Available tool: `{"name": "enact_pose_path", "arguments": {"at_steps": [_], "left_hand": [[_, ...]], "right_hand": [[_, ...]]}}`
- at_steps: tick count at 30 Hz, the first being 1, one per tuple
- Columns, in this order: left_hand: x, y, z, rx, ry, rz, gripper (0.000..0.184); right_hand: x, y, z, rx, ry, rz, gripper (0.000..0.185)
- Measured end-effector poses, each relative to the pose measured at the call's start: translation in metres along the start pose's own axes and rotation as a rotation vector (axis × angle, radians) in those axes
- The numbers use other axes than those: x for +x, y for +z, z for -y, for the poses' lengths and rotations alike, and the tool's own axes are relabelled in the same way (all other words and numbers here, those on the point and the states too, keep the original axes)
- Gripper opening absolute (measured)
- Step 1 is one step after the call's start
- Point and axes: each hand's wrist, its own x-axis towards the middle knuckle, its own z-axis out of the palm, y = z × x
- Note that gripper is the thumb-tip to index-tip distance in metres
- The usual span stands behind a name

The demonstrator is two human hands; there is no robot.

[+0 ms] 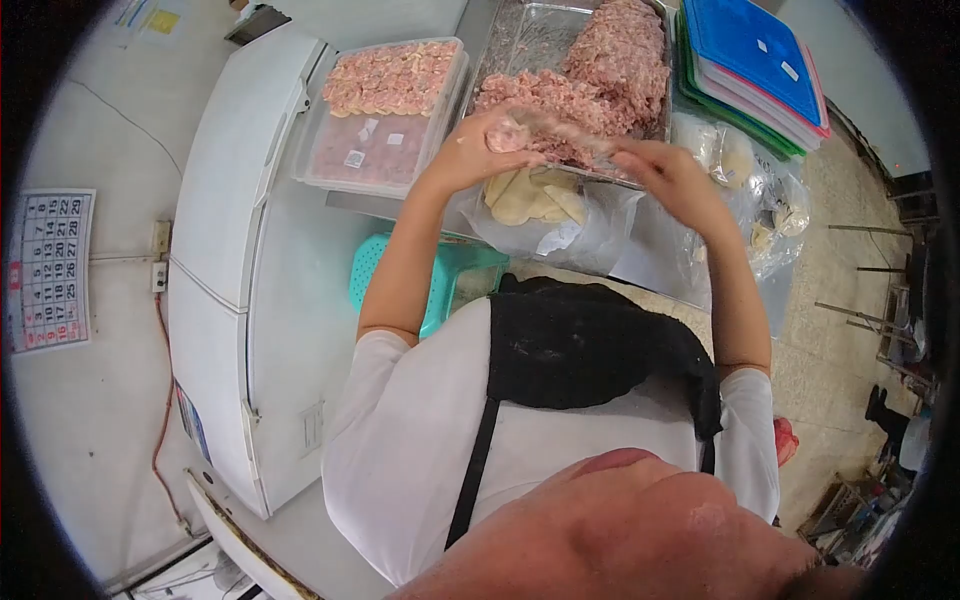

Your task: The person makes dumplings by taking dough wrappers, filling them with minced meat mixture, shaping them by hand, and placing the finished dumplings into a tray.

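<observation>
My left hand (468,158) is curled round a small filled dumpling wrapper (508,134), pale with pink meat showing on it. My right hand (675,182) is at the near edge of a metal tray (520,40), its fingers closed and partly blurred. A thin smeared shape runs from its fingertips towards the left hand; I cannot make out what it is. Ground meat (618,65) is heaped in the tray under and beyond both hands. Just below the tray, a stack of round dough wrappers (533,196) lies on clear plastic.
Left of the tray stands a clear plastic box (455,100) with rows of filled dumplings. Stacked coloured lids (750,50) are at the right. Bagged wrappers (735,165) lie below them. A white refrigerator (250,230) flanks the left side, near a turquoise basket (372,270).
</observation>
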Motion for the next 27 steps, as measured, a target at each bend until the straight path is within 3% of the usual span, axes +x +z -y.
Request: {"name": "enact_pose_path", "arguments": {"at_steps": [3, 6, 9, 12, 13, 15, 18, 21, 22, 27], "left_hand": [[0.005, -0.007, 0.006, -0.025, 0.214, 0.149, 0.049], [0.003, -0.014, 0.011, -0.02, 0.065, 0.119, 0.048], [-0.008, -0.03, 0.03, -0.026, -0.07, 0.051, 0.044], [-0.012, -0.052, 0.041, -0.14, 0.072, 0.115, 0.038], [-0.018, -0.06, 0.045, -0.223, 0.001, 0.14, 0.037], [-0.03, -0.078, 0.048, -0.383, -0.14, 0.192, 0.036], [-0.047, -0.101, 0.044, -0.17, -0.216, 0.154, 0.031], [-0.052, -0.114, 0.067, -0.304, -0.022, 0.147, 0.032], [-0.055, -0.123, 0.063, -0.159, -0.035, 0.126, 0.032], [-0.077, -0.183, 0.132, -0.082, -0.139, 0.109, 0.041]], "right_hand": [[0.003, 0.023, 0.006, -0.084, -0.098, 0.064, 0.032], [0.009, 0.002, 0.028, -0.409, -0.065, 0.005, 0.03], [0.005, 0.035, 0.063, -0.432, -0.131, -0.204, 0.03], [0.02, 0.051, 0.069, -0.552, -0.116, -0.124, 0.028], [0.026, 0.054, 0.067, -0.566, -0.117, -0.125, 0.028], [0.032, 0.054, 0.082, -0.489, -0.104, -0.173, 0.027], [0.03, 0.088, 0.11, -0.375, -0.117, -0.215, 0.026], [0.039, 0.141, 0.099, -0.306, -0.006, -0.08, 0.026], [0.042, 0.147, 0.101, -0.349, 0.07, -0.051, 0.027], [0.025, 0.149, 0.083, -0.262, 0.121, -0.23, 0.03]]}}
